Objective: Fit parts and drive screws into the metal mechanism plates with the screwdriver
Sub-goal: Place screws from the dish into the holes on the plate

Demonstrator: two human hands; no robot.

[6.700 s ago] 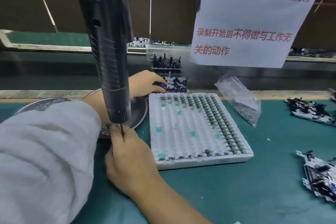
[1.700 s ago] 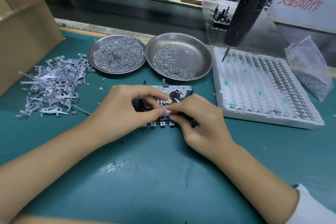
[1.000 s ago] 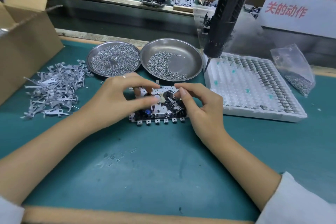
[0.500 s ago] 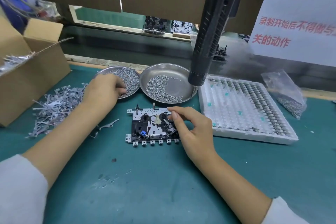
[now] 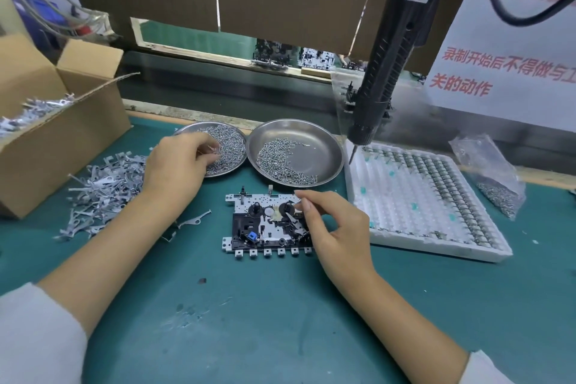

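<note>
My left hand [image 5: 174, 165] has pushed further into the left screw dish [image 5: 232, 139], fingers curled among the screws, while my right hand [image 5: 335, 227] still pinches a small part on the mechanism plate [image 5: 265, 227] on the green mat [image 5: 280, 321], the screwdriver [image 5: 386, 72] hanging beyond my fingertips.

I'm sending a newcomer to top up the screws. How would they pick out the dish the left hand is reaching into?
On the green bench mat, two round steel dishes sit side by side behind the mechanism plate. The one meant is the left dish, nearest the cardboard box. Screws cover nearly its whole floor, while the right dish holds only a small heap.
</note>
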